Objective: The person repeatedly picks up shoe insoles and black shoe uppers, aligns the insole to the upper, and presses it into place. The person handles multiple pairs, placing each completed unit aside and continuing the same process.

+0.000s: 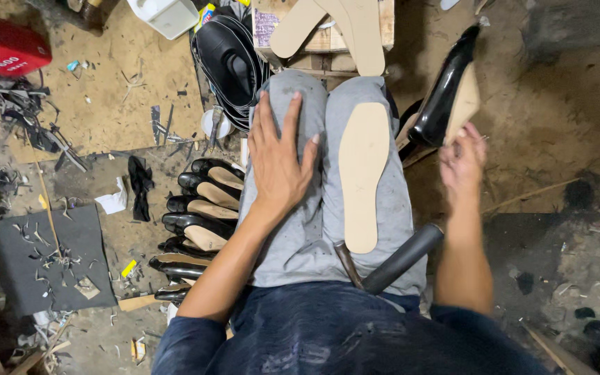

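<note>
On the person's lap, the left hand (pixel 279 163) lies flat on the left knee, fingers spread and holding nothing. Just right of it a tan insole (pixel 363 173) rests along the right thigh, with a hammer (pixel 397 262) lying across the near end. Out to the right, the right hand (pixel 462 165) grips a black shoe (pixel 446 90) by its sole. A row of black shoes (pixel 199 215) sits on the floor at left.
</note>
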Available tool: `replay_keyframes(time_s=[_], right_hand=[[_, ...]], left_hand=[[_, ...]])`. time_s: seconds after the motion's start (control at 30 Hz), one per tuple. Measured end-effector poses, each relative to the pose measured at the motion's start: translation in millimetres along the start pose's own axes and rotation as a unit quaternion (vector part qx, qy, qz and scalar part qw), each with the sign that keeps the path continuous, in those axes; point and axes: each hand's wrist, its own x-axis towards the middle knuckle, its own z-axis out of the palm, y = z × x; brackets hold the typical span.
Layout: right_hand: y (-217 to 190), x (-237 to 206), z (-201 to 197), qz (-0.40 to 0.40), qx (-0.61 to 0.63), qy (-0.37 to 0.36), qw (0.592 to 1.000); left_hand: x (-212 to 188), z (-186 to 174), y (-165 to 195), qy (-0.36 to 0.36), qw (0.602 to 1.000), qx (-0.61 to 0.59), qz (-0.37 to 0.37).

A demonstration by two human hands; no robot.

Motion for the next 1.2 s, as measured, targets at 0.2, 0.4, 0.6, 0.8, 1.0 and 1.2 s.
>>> replay_keyframes(time_s=[0.2,0.4,0.6,0.8,1.0,1.2], right_hand=[[-92.9,-101.7,28.0,-0.012,0.016,-0.27,0.963],[-69.1,-182.3,139.8,0.177,-0.087,-0.252,0.947],[-47.8,-221.7,218.8,-0.304,-0.766,-0.089,0.559],[-61.0,-225.5,213.5,-0.274,-0.645,-0.087,0.708],[-62.3,-250.2,207.8,-0.199,-0.327,-0.254,0.888],[-16.4,-271.9,221.4,-0.119,-0.278,-0.288,0.909]], left_hand=[[8.1,-16.6,36.9,-0.059,0.893,-0.443,0.049],[-13.2,-52.3,65.6,-0.144,0.544,-0.827,0.021],[-32.9,-80.5,21.7,-0.006,0.772,-0.635,-0.037],[-45.2,-92.7,-0.3,0.051,0.814,-0.578,0.028],[-46.9,-109.8,-8.1,0.05,0.832,-0.551,0.052],[-51.0,-133.8,-7.7,0.002,0.796,-0.604,0.036]])
